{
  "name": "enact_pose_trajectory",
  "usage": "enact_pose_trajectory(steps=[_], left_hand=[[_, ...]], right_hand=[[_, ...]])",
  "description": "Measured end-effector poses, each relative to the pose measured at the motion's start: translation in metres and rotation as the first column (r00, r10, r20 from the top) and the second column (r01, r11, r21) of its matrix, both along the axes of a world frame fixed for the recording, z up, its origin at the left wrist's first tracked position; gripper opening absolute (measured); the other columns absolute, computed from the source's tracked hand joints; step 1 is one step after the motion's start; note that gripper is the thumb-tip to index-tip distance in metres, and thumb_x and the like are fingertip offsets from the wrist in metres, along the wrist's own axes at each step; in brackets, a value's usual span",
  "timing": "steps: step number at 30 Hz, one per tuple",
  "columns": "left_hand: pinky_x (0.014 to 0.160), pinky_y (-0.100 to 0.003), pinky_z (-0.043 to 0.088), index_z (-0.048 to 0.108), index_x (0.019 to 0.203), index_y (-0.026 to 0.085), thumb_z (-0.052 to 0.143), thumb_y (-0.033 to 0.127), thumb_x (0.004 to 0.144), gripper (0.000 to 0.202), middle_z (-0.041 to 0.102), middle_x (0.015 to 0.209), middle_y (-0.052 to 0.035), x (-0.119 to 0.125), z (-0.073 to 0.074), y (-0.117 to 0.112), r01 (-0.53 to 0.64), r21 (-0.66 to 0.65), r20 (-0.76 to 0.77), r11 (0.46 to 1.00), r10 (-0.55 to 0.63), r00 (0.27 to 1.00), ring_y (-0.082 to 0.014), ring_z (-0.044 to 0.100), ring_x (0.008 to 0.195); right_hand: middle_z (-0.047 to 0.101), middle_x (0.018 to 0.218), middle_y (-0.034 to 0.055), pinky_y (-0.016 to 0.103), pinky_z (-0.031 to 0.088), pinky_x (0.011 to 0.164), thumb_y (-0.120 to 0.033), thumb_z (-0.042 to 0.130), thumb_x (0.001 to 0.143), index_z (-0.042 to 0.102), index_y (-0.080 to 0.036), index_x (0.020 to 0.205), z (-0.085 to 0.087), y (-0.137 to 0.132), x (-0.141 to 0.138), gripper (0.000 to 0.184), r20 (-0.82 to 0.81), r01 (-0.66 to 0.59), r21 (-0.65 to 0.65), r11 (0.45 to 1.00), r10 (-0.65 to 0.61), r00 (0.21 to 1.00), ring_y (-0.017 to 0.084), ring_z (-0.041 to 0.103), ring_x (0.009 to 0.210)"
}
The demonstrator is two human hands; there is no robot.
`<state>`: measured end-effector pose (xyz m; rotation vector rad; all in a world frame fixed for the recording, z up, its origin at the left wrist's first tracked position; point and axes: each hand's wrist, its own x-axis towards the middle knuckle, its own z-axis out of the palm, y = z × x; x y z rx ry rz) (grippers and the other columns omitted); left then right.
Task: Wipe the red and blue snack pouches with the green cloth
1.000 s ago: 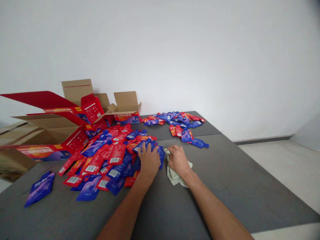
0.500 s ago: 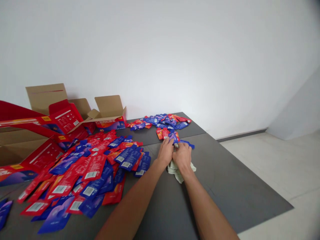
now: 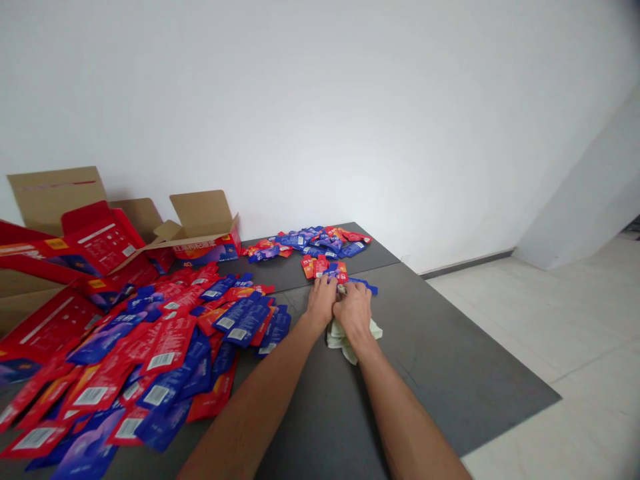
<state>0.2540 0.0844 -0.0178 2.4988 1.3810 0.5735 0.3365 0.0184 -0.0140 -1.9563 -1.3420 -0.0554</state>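
Both my hands meet at the middle of the dark grey surface. My left hand has its fingers reaching onto a few red and blue sachets just ahead of it. My right hand rests closed on a pale green cloth that bunches out beneath it. The two hands touch side by side. A big heap of red and blue sachets spreads to the left of my left forearm.
A second group of sachets lies near the far edge by the white wall. Open red and cardboard boxes stand at the left. The surface's right edge drops to a light tiled floor.
My left hand left the big heap and moved right and forward to the small group of sachets. My right hand slid forward with the cloth. The view swung right.
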Motion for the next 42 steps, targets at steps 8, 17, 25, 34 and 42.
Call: enact_pose_trajectory(steps=[8,17,25,34,42], left_hand=[[0.099,-0.033,0.044,0.064,0.106,0.015,0.057,-0.003,0.065,0.045,0.060,0.116,-0.0129,-0.059,0.002,-0.018,-0.247,-0.079,0.442,0.966,0.256,0.860,-0.0226,0.060,0.107],[0.063,-0.026,0.044,0.074,0.083,0.013,0.064,0.011,0.059,0.026,0.069,0.070,-0.0040,-0.133,-0.007,-0.057,-0.095,-0.521,0.737,0.848,0.503,0.450,-0.0159,0.060,0.065],[0.064,-0.023,0.043,0.068,0.082,0.014,0.071,0.023,0.060,0.024,0.064,0.070,-0.0008,-0.146,-0.005,-0.073,-0.016,-0.538,0.831,0.843,0.533,0.161,-0.0115,0.056,0.065],[0.059,-0.023,0.048,0.051,0.089,0.021,0.074,0.018,0.056,0.040,0.051,0.068,0.0076,-0.151,0.008,-0.080,0.160,-0.547,0.826,0.822,0.561,-0.058,-0.0071,0.050,0.055],[0.059,-0.023,0.045,0.065,0.099,0.018,0.078,0.026,0.064,0.038,0.066,0.076,0.0005,-0.162,0.016,-0.085,0.276,-0.490,0.872,0.827,0.467,0.147,-0.0105,0.058,0.061]], right_hand=[[0.066,0.104,0.0153,0.037,0.040,0.091,-0.008,0.055,0.077,0.071,-0.015,0.101,-0.007,0.004,-0.011,0.029,-0.055,-0.130,0.120,0.984,0.137,0.989,0.028,0.056,0.100],[0.067,0.102,0.0118,0.040,0.046,0.094,-0.015,0.057,0.080,0.071,-0.016,0.102,-0.010,0.000,-0.049,0.027,-0.195,-0.333,0.228,0.915,0.378,0.905,0.026,0.060,0.100],[0.066,0.111,0.0106,0.040,0.044,0.101,-0.024,0.055,0.085,0.071,-0.019,0.111,-0.002,-0.008,-0.061,0.031,-0.277,-0.344,0.344,0.873,0.445,0.852,0.025,0.059,0.107],[0.069,0.116,0.0066,0.041,0.044,0.101,-0.034,0.056,0.089,0.067,-0.021,0.115,0.005,-0.016,-0.074,0.031,-0.445,-0.433,0.337,0.836,0.547,0.709,0.025,0.063,0.107],[0.071,0.114,0.0047,0.039,0.045,0.100,-0.028,0.058,0.087,0.069,-0.023,0.111,0.014,-0.028,-0.084,0.026,-0.365,-0.631,0.328,0.703,0.711,0.602,0.023,0.064,0.107]])
